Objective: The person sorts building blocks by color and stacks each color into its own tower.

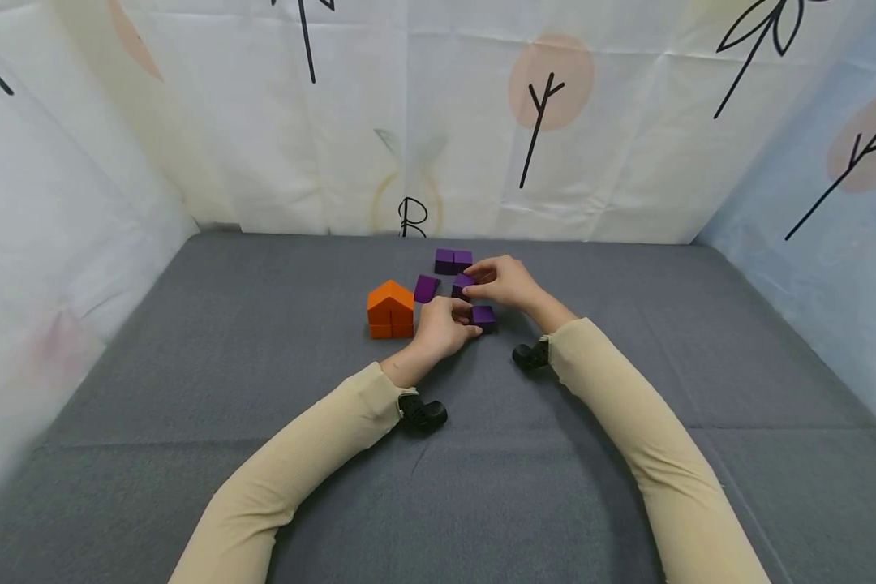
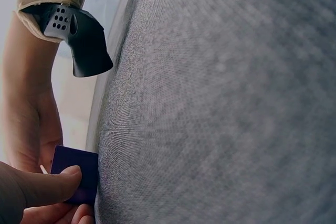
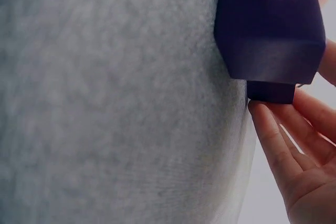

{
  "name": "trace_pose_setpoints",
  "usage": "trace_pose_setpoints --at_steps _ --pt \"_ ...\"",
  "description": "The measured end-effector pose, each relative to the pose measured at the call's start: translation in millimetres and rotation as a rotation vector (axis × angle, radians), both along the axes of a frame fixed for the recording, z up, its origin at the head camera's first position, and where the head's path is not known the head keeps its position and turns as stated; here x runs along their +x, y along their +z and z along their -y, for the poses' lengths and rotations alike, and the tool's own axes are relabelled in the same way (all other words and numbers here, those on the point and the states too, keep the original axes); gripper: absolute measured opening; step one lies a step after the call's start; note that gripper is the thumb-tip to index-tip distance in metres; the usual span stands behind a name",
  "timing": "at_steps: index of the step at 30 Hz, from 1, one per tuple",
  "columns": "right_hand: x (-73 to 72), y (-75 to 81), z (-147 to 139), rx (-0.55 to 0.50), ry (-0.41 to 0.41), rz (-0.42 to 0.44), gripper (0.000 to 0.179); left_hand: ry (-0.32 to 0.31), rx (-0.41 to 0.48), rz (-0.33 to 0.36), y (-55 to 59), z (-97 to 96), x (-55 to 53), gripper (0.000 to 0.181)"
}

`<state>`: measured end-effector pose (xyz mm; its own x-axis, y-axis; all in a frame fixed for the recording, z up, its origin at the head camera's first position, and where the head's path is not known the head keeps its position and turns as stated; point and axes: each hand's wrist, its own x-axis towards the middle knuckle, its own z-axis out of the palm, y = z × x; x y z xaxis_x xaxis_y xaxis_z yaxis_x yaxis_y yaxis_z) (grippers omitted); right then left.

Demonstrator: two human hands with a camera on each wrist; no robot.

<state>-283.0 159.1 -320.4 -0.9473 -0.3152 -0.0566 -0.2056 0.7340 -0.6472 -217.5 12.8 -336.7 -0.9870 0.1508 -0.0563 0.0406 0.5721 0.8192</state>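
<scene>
My left hand [image 1: 440,328] pinches a purple block [image 1: 485,319] at its left end, near the cloth. In the left wrist view the thumb [image 2: 65,184] presses against the face of that purple block [image 2: 81,161]. Just behind, my right hand [image 1: 509,284] holds another purple block [image 1: 461,286] between thumb and fingers. The right wrist view has the nearer block large in front, partly hiding the farther one [image 3: 270,93], with right-hand fingers [image 3: 270,132] at its edge. A tilted purple block [image 1: 427,289] lies to the left of these.
Two purple blocks [image 1: 453,261] sit side by side at the back. An orange house-shaped stack of blocks [image 1: 390,311] stands left of my left hand. Grey cloth [image 1: 263,389] covers the table, and printed fabric [image 1: 467,122] hangs behind it.
</scene>
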Motion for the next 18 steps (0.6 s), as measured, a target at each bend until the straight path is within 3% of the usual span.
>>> trace_pose_setpoints --at_steps 5,18 --pt "2.9 -0.6 -6 -0.002 -0.026 0.015 0.043 0.002 0.014 -0.008 -0.8 -0.6 -0.6 0.032" --pt "10.5 -2.3 -31 -0.127 -0.077 0.024 0.043 0.032 0.025 0.023 -0.4 -3.3 -4.3 0.03"
